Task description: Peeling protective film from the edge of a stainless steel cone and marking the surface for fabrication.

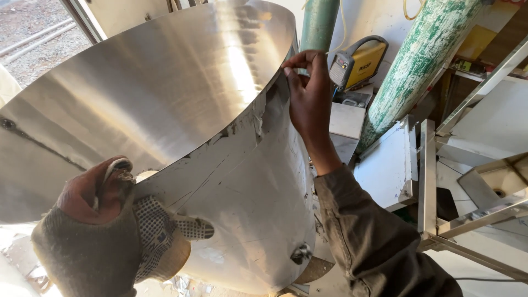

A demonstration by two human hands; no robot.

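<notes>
Gloved and closest to the lens, the worker's left hand (104, 220) presses against the lower edge of a large curved stainless steel sheet (165, 93), its fingers curled around the rim in a worn knitted work glove (82, 247) with a dotted palm. That sheet, bent into a wide trough, fills the left and centre of the scene, its brushed inner face catching bright daylight while its outer face carries a white protective film (247, 187), torn and peeling along the edge. At the sheet's far upper corner the bare right hand (308, 93) pinches the edge between thumb and fingertips, the dark jacket sleeve (374, 236) trailing back toward the camera. A small round metal fitting (301, 253) shows low on the film-covered face. Just behind the right hand sits a yellow and grey welding machine (358, 61), standing between two gas cylinders with flaking green paint, the left one (319, 22) upright, the right one (423, 60) leaning. To the right lie stacked steel panels and angle frames (473, 181). Gravel ground (27, 38) is visible through the opening at upper left.
</notes>
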